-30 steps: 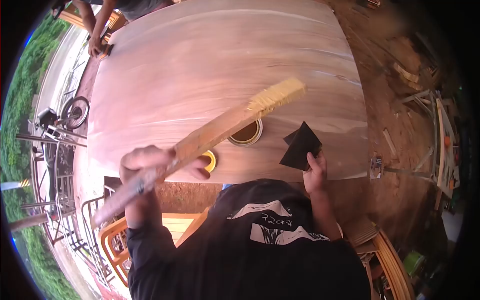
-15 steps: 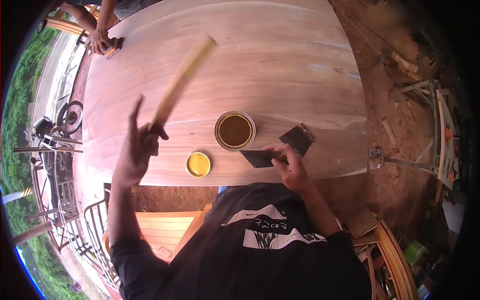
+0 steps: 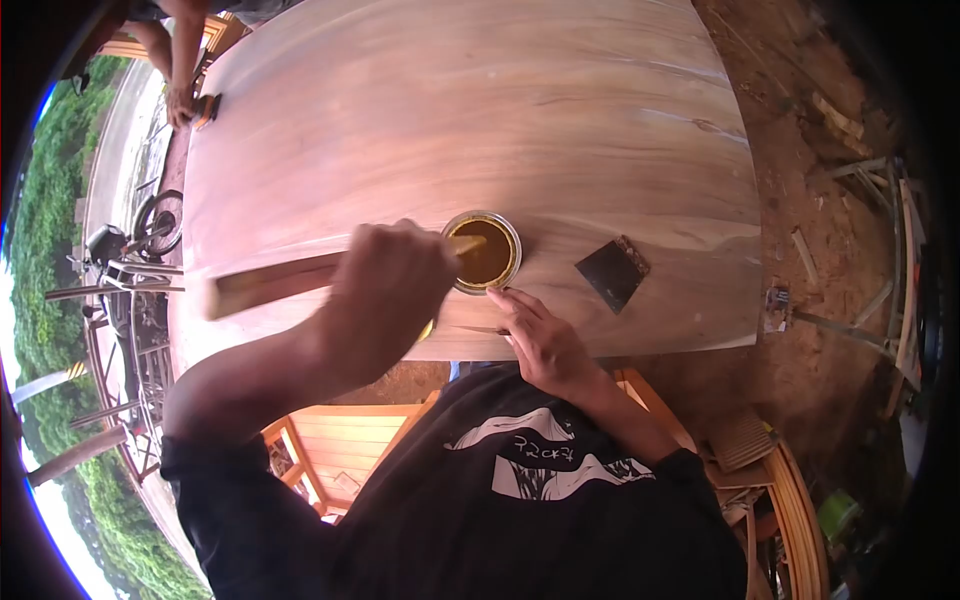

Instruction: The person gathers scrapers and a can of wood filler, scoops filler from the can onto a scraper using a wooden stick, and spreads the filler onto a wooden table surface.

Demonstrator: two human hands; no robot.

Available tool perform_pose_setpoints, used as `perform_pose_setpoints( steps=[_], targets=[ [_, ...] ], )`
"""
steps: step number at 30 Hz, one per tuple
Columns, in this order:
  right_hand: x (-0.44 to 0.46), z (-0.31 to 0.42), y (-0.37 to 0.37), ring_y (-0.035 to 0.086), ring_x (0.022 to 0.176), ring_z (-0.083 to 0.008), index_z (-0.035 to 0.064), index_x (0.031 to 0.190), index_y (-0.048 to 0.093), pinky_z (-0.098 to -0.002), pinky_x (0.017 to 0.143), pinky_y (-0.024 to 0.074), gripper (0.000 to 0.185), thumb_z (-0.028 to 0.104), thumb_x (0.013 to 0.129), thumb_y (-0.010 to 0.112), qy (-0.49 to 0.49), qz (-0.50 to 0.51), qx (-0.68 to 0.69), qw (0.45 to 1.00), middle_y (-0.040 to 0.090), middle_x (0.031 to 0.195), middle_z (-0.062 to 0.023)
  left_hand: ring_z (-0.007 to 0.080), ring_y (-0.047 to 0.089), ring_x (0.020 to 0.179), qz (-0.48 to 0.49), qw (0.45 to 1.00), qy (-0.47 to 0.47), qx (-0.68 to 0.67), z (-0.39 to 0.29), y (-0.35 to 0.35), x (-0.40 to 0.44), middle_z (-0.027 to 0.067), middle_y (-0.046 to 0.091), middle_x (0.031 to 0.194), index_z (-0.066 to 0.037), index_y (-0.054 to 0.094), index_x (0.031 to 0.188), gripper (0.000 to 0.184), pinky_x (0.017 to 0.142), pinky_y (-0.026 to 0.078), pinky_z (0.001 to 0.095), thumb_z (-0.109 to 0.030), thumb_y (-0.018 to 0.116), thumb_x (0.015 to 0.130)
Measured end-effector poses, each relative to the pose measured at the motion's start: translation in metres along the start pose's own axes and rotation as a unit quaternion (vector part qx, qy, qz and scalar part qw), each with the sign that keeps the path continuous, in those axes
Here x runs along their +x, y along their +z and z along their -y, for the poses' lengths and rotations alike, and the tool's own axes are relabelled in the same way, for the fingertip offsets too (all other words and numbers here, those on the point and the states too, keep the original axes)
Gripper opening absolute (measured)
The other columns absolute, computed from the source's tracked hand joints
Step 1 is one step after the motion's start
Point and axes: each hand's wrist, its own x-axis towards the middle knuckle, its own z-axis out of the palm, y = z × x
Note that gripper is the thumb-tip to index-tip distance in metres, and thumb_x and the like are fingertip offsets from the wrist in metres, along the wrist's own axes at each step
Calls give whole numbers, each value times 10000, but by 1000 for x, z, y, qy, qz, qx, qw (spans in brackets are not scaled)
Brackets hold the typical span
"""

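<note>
We dip the stick [image 3: 275, 284] into the can [image 3: 517, 262] on the worktop [image 3: 330, 120].
Our left hand [image 3: 393, 285] has its fingers clenched round the stick; our right hand [image 3: 545, 345] rests by the can's rim, its hold unclear. The next move seems to need a steady can.

A soft sheen is shown by the broad, pinkish-brown, grained wooden tabletop [image 3: 400, 140]. Shiny metal is seen in the rim of the round silver can [image 3: 518, 250]. The long brown stick [image 3: 278, 282] is made of wood. A matt face is shown by the dark square sheet [image 3: 611, 277], and matt cloth by the black, white-printed shirt [image 3: 480, 545].
</note>
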Motion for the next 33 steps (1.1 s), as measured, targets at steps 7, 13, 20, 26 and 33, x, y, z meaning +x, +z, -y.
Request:
perform_pose_setpoints(
  steps=[7, 13, 20, 26, 33],
  targets=[
    [-6, -1, 9, 468, 1241, -384, -43, 959, 524, -376, 859, 540, 236, -73, 726, 513, 19, -9, -61, 998, 477, 1370, -147, 211, 667, 654, 34, 999, -13, -4, -25, 38, 59, 76, 628, 622, -89, 626, 652, 63, 556, 495, 309, -75, 636, 712],
    [-7, -5, 6, 434, 1286, -365, -28, 990, 534, -374, 831, 553, 295, -102, 707, 499, 23, -13, -35, 999, 501, 1362, -92, 283, 663, 654, -28, 985, 78, -151, 15, 38, 57, 143, 643, 661, -54, 653, 662, 58, 565, 508, 386, -36, 621, 706],
    [-4, -3, 3, 460, 1275, -327, -29, 946, 551, -368, 846, 536, 148, -76, 809, 516, 40, -29, -20, 999, 558, 1301, -85, 344, 647, 647, 12, 973, 22, -228, 29, 63, 58, 163, 645, 666, -38, 676, 708, 40, 604, 513, 429, -60, 648, 727],
    [-4, -5, 4, 474, 1258, -322, -27, 1103, 553, -387, 877, 518, 299, -71, 809, 520, 50, -18, -29, 998, 563, 1284, -101, 350, 643, 656, 31, 972, -31, -231, 42, 60, 44, 159, 652, 684, -55, 690, 750, 68, 611, 504, 444, -104, 650, 776],
    [-9, 0, 5, 597, 1045, -359, -17, 1191, 506, -382, 803, 516, 329, 16, 865, 528, 91, -75, 117, 986, 599, 1160, -169, 341, 647, 689, -4, 967, -128, -220, 48, 27, -27, 163, 648, 690, -51, 668, 779, 116, 649, 495, 440, -135, 624, 844]
  ],
)
